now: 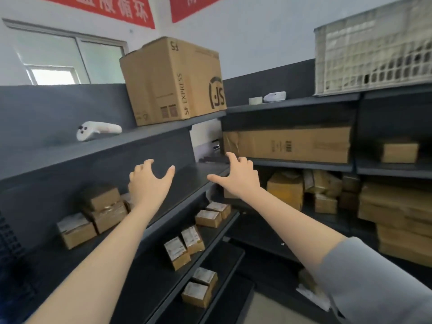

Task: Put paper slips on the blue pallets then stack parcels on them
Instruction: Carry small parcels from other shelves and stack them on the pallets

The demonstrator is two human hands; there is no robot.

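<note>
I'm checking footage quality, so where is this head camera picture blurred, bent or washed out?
Head view: motion blur smears the white crate; the wide lens bows the shelf edges; the window is washed out; the left hand, right hand and SF Express box look fairly sharp.

One large brown cardboard box (173,83) stands at upper centre, one long flat brown carton (292,146) right of centre, one white plastic lattice crate (374,47) at upper right. Two red banners (112,8) cross the top edge. Six small brown labelled parcels (208,218) lie at lower centre, at least three more at lower left; the right-hand stacks are too blurred to count.
</note>
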